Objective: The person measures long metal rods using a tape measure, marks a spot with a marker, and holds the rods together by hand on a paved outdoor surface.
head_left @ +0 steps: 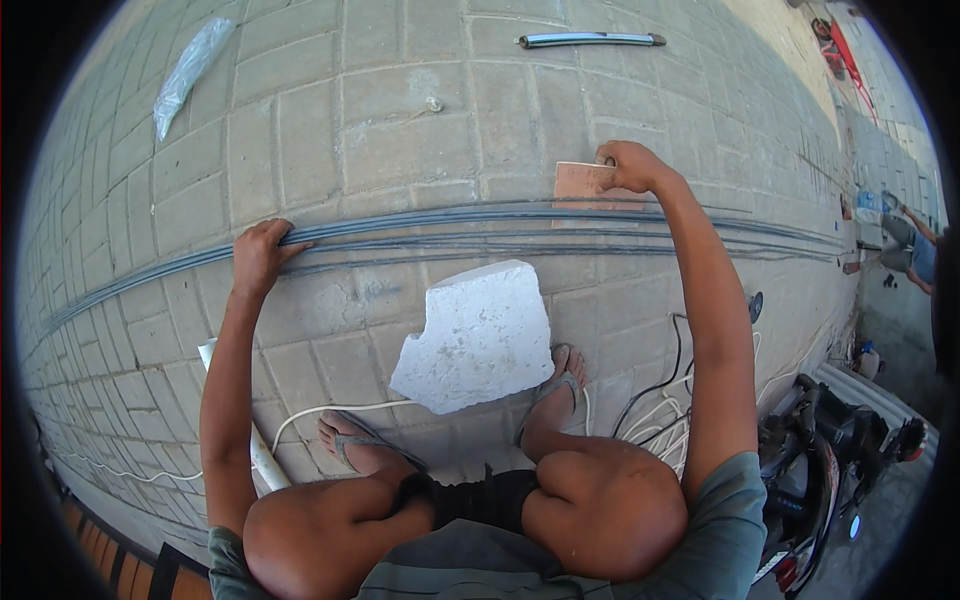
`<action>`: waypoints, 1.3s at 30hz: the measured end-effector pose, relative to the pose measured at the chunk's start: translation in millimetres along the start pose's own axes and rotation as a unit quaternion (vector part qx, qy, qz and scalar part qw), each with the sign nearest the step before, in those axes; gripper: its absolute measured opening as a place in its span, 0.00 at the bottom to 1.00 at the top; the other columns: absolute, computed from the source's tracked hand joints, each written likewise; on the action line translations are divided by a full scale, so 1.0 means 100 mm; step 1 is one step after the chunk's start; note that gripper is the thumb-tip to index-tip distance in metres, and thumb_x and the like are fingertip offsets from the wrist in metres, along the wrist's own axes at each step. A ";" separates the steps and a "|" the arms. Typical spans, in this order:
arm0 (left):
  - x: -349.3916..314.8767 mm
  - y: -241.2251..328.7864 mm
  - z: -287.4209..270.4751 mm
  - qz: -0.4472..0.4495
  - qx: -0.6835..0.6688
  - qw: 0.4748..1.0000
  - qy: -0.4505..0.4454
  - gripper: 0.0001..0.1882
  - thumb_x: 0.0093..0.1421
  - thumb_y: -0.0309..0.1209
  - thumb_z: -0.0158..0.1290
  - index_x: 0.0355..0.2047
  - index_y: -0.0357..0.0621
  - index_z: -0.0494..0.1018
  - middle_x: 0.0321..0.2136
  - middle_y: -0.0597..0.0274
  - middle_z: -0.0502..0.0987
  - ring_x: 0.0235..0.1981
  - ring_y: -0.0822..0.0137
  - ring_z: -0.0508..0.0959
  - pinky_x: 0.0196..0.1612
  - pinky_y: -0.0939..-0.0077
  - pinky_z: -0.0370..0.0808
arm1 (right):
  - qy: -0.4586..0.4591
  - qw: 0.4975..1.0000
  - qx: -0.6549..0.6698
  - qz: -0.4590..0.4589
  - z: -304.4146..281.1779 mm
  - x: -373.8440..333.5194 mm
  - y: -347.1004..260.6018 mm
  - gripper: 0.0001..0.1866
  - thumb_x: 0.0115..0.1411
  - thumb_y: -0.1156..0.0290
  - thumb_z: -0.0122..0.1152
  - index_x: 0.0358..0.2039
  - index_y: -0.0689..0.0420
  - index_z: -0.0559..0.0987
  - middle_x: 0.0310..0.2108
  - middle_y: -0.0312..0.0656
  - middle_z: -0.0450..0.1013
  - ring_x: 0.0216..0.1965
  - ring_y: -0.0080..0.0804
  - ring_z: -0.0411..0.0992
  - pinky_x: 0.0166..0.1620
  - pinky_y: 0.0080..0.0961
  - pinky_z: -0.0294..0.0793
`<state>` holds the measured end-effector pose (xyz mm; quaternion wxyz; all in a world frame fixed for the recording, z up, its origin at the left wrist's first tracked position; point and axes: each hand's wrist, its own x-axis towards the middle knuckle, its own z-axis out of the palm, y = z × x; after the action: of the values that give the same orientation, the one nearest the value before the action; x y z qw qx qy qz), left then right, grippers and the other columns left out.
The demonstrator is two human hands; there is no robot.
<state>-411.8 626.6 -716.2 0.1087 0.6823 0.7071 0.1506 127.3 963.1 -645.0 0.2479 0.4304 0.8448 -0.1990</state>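
Note:
A bundle of long, thin grey metal rods (430,220) stretches from left to right across the brick paving in front of me. My left hand (262,255) is closed around several of the rods, left of the middle. In my right hand (632,168), farther right, a flat rectangular pinkish-brown sheet (575,182) is gripped by its upper right part. The lower part of that sheet lies at the rods, which cross over it. Between my feet and the rods rests a broken white slab (480,340) with a pitted surface.
A shiny metal tube (590,40) and a clear plastic wrapper (192,75) lie beyond the rods. A white pipe (265,460) is by my left leg. Cables (660,400) coil by my right foot. A motorcycle (830,470) stands lower right; another person (915,250) is at far right.

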 end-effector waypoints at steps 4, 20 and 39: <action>-0.03 -0.07 -0.05 -0.002 0.015 1.000 0.009 0.19 0.52 0.44 0.72 0.32 0.44 0.79 0.27 0.58 0.79 0.30 0.52 0.81 0.35 0.60 0.77 | 0.053 0.986 0.150 0.058 -0.27 -0.26 0.12 0.15 0.55 0.68 0.77 0.39 0.59 0.81 0.40 0.44 0.82 0.39 0.40 0.78 0.46 0.35 0.74; 0.12 -0.08 -0.01 0.023 0.054 0.997 -0.057 0.18 0.55 0.42 0.71 0.35 0.44 0.78 0.30 0.60 0.81 0.33 0.55 0.81 0.38 0.60 0.79 | 0.419 0.555 0.714 0.081 -0.27 -0.98 0.05 0.16 0.70 0.68 0.67 0.54 0.59 0.75 0.49 0.42 0.80 0.49 0.29 0.80 0.55 0.31 0.78; 0.01 0.32 -0.18 -0.049 0.085 0.995 -0.005 0.18 0.53 0.39 0.71 0.39 0.45 0.80 0.38 0.63 0.83 0.43 0.55 0.79 0.46 0.61 0.78 | 0.536 0.816 -0.089 -0.195 -0.41 -1.93 -0.78 0.11 0.47 0.78 0.76 0.32 0.49 0.86 0.47 0.35 0.83 0.58 0.42 0.77 0.60 0.39 0.77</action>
<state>-388.4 626.9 -688.0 0.0615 0.6547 0.7490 0.0812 150.7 821.6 -488.7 -0.2507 0.2709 0.9245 0.0953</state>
